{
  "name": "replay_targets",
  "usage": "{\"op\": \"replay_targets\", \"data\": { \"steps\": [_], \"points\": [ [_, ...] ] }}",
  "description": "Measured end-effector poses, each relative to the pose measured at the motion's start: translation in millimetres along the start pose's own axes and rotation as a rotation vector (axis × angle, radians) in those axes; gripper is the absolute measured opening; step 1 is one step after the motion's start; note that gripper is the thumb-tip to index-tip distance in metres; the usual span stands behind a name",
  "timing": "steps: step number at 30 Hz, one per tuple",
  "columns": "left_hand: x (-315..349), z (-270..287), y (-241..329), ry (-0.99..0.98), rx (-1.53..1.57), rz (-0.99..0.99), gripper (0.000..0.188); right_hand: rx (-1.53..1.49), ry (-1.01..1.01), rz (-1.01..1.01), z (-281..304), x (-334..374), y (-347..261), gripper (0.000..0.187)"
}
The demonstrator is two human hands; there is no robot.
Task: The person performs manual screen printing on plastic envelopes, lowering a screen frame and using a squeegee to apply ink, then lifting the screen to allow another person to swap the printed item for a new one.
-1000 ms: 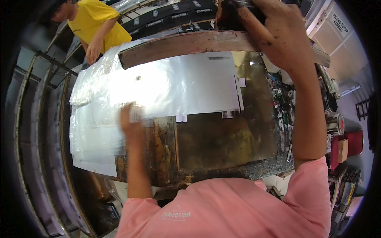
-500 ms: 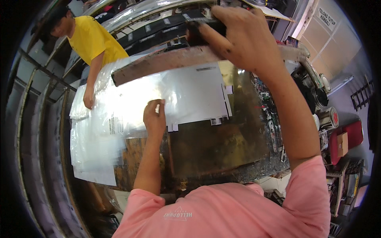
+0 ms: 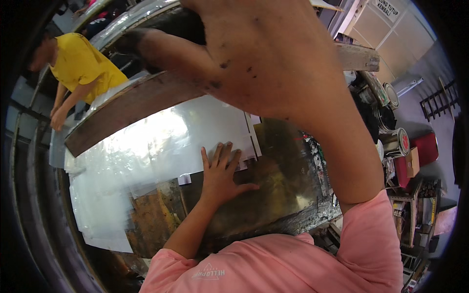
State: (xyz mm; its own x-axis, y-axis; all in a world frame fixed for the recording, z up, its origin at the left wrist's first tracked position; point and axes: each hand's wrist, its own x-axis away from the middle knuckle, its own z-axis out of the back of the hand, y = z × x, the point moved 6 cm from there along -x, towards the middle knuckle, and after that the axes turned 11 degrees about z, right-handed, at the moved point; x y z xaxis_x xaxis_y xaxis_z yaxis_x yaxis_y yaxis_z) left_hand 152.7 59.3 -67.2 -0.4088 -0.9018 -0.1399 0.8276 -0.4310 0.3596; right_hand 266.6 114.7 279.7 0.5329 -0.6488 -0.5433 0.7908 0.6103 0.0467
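Worktop [image 3: 151,215]: stained brown wood, with a dark glossy panel [image 3: 266,207] at near right.
Co-worker [image 3: 83,63]: in yellow, far left, beyond the bar's left end.
Wooden bar [image 3: 132,105]: spans the far side from left to right; middle hidden behind the right hand [image 3: 273,63].
Glossy sheets [image 3: 102,205]: spread over the left and middle, below the bar, reaching onto the panel.
Right hand: before the bar, thumb stretched left; other fingers unseen, so I cannot tell its grip.
Left hand [image 3: 222,178]: fingers spread apart, tips over the sheets' near edge, palm over the panel.
Pale tab [image 3: 184,179]: at that edge, left of the left hand.
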Motion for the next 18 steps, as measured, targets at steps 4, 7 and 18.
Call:
{"op": "replay_targets", "data": {
  "steps": [4,7,18],
  "points": [
    [6,1,-4,0.031,0.033,-0.033,0.107,-0.001,0.025,0.017,-7,2,2,0.050],
    [9,1,-4,0.052,0.061,-0.041,0.104,0.016,0.050,0.022,-12,-3,1,0.048],
    [64,167,-90,0.284,1.376,0.547,0.113,-0.099,-0.259,0.200,-73,54,-8,0.040]
  ]
}}
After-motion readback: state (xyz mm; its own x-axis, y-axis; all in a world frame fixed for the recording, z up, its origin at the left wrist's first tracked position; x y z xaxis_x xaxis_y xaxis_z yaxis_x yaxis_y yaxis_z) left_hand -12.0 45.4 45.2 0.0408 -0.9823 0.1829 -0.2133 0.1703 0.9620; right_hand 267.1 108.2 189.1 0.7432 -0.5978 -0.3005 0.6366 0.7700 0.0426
